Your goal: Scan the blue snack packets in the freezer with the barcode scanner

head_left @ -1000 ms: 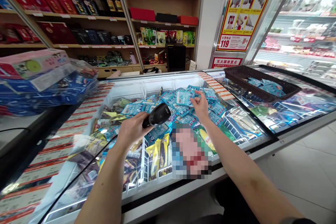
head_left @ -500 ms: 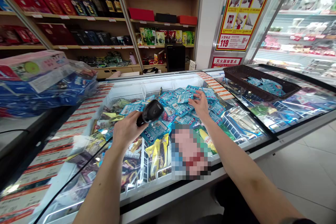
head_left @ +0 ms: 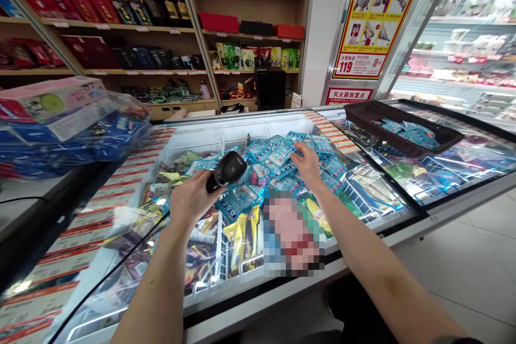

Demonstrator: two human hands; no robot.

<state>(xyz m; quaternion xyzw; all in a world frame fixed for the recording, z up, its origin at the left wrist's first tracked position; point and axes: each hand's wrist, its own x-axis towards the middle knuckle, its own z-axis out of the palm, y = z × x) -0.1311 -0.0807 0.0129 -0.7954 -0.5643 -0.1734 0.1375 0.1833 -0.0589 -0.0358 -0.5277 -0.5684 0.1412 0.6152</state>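
Note:
My left hand (head_left: 192, 196) is wrapped around the handle of a black barcode scanner (head_left: 230, 169), whose head hangs over the glass lid of a chest freezer (head_left: 258, 291). A black cord trails from it toward the lower left. On the glass lies a heap of flat blue packets (head_left: 238, 200), overlapping each other. Over the right part of the heap, my right hand (head_left: 307, 163) has its thumb and index fingertips slightly apart. Just left of those fingertips rests one blue packet (head_left: 279, 155) with a pale label.
A brown basket (head_left: 443, 142) with more blue packets stands on the freezer to the right. Boxes wrapped in plastic (head_left: 68, 129) sit at the left. Price strips (head_left: 86, 244) run along the glass. Stocked shelves (head_left: 250, 0) rise behind, beside a red poster (head_left: 377, 19).
The right fingers have come away from the blue packet, which now lies on the heap. My left hand and the scanner have shifted slightly left.

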